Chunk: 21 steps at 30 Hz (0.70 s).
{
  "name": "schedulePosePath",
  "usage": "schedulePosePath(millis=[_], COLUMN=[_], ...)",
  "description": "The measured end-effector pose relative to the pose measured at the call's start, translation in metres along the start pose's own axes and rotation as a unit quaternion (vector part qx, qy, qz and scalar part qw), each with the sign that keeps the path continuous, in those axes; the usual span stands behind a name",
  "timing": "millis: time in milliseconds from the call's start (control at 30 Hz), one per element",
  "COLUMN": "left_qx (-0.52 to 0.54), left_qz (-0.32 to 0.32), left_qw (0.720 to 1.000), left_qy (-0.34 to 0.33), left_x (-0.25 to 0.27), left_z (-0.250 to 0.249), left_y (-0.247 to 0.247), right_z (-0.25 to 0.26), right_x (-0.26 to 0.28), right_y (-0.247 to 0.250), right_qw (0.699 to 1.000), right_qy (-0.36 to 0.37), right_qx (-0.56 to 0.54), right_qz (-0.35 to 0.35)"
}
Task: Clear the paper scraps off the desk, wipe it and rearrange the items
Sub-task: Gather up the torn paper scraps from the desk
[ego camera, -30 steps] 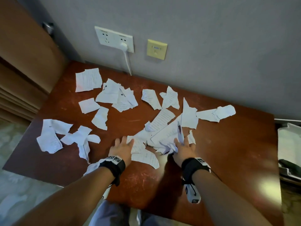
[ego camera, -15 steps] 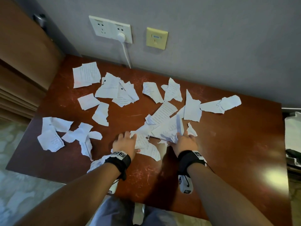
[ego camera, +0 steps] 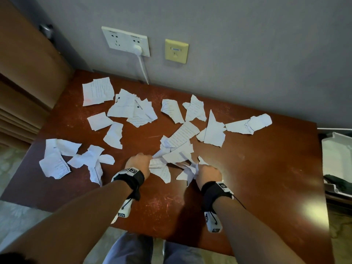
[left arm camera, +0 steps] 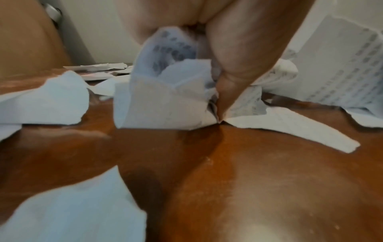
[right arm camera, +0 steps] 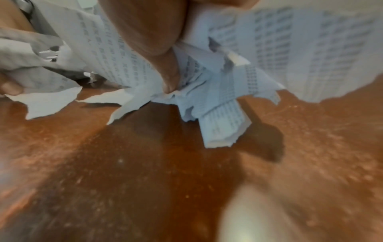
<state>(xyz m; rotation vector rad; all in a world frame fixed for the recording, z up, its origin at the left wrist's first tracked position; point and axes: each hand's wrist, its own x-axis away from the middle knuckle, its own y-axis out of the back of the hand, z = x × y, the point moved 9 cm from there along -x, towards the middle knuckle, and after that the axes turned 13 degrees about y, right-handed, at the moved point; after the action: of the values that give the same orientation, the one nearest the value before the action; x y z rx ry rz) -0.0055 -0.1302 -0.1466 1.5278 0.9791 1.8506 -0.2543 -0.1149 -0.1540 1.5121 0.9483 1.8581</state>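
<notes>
Flat a moment ago, left hand (ego camera: 138,164) now clenches a crumpled wad; right hand (ego camera: 208,173) likewise bunches several printed pieces. Gathering by the handful, likely quicker than picking singly. Paper scraps (ego camera: 113,135), thin, torn-edged, creasing easily, mostly lie scattered across the scuffed, glossy reddish worktop (ego camera: 266,168), out toward the wall.

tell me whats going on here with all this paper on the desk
A person is gathering torn paper scraps off a wooden desk. The left hand grips a crumpled bunch of scraps, and the right hand grips another bunch just beside it. Most of the other scraps lie spread flat across the desk, so the clearing has only begun.
</notes>
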Motion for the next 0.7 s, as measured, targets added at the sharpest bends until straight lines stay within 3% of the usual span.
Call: schedulePosePath(millis=[133, 300, 533, 700], left_qx=[0.013, 0.083, 0.116, 0.148], left_qz=[0.026, -0.010, -0.083, -0.059], left_qw=[0.999, 0.996, 0.986, 0.975], left_qy=[0.023, 0.038, 0.090, 0.152], left_x=[0.009, 0.028, 0.063, 0.096], left_z=[0.005, 0.019, 0.071, 0.127], left_y=[0.002, 0.020, 0.061, 0.044], right_z=[-0.006, -0.019, 0.014, 0.047], right_x=[0.007, 0.028, 0.040, 0.030], right_y=[-0.002, 0.010, 0.084, 0.089], right_qw=[0.999, 0.990, 0.963, 0.967], right_qy=[0.001, -0.016, 0.097, 0.120], right_qx=[-0.041, -0.130, -0.198, -0.187], right_qz=[0.002, -0.056, -0.152, -0.127])
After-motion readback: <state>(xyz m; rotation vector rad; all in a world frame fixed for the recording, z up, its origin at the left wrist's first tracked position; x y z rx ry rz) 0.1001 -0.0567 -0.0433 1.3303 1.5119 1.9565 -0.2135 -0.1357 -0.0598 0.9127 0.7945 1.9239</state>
